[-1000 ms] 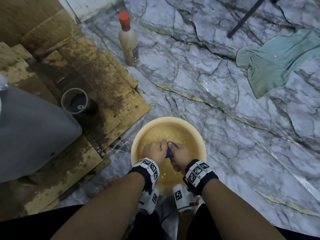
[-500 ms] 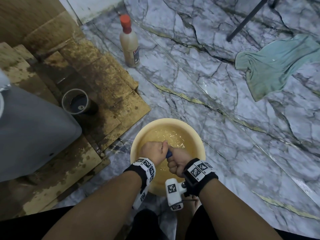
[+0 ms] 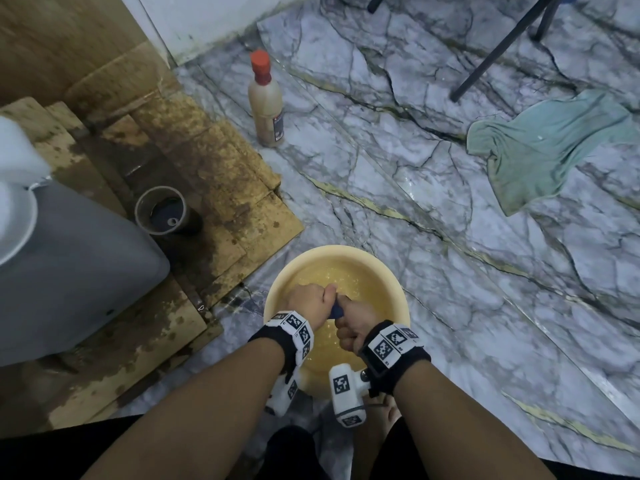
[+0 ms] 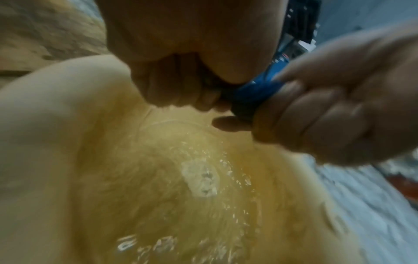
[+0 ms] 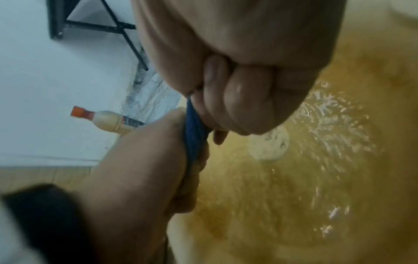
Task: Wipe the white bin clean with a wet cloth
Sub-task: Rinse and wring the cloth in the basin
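Observation:
A small blue cloth (image 3: 336,310) is twisted tight between my two fists over a yellow basin (image 3: 398,292) of rippling water. My left hand (image 3: 310,301) grips one end and my right hand (image 3: 355,323) grips the other; only a short blue strip shows between them. In the left wrist view the blue cloth (image 4: 255,94) runs from my left hand (image 4: 181,89) to my right hand (image 4: 328,116). The right wrist view shows the blue cloth (image 5: 195,135) squeezed between both fists above the basin (image 5: 294,196). A grey-white bin (image 3: 69,271) lies at the left on stained boards.
A red-capped bottle (image 3: 265,102) stands on the marble floor behind the basin. A green towel (image 3: 547,143) lies crumpled at the right. A dark cup (image 3: 162,211) stands on the stained wooden boards (image 3: 221,188). Black stand legs (image 3: 498,46) cross the far right.
My fists have closed together on the cloth and twisted, so less blue shows than a second ago. The water in the basin ripples more.

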The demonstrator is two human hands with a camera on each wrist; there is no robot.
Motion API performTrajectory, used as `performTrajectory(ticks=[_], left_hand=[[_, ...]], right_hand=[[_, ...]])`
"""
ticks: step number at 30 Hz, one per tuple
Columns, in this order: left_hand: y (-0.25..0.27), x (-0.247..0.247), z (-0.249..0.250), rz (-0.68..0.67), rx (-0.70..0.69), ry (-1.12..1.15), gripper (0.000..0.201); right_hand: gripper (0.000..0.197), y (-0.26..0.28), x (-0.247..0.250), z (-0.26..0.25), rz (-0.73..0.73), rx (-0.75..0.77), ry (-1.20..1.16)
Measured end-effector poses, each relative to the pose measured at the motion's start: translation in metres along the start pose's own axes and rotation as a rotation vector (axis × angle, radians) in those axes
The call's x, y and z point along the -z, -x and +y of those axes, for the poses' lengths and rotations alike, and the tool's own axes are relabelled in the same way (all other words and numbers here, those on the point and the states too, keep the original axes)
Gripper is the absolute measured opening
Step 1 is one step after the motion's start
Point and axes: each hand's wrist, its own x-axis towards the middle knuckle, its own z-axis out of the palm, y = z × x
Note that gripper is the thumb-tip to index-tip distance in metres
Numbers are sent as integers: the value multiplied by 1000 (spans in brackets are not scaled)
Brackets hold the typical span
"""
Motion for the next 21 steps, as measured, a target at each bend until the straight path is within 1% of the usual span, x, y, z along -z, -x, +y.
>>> performTrajectory(ticks=[2,4,6,7,9,12,13,14,17,19,21], left_hand=[[0,-2,-2,-50,112,174,59],[2,-4,-4,-79,203,340,57],[7,0,-3,-96,252,519,48],[10,4,-2,-99,269,612,40],[20,15,0,-91,290,791,27],[38,35,4,-98,263,1039,20],[43,40,4,-103,245,1080,21],[49,45,5,-92,222,1097,27],[63,57,8,-1,159,1092,45],[74,67,13,50,131,1123,47],[84,78,18,98,108,1165,45]], right_hand=[[33,0,4,1,19,114,124],[33,3,9,-1,29,251,314],[35,8,15,-5,30,359,461],[34,11,18,-7,19,392,481],[28,18,24,-8,-21,442,469],[18,34,30,-11,-62,520,419],[17,42,31,-13,-71,538,394],[15,50,31,-15,-84,555,364],[18,73,29,-21,-128,564,261],[17,87,27,-25,-167,546,176],[14,101,24,-29,-203,559,127]])
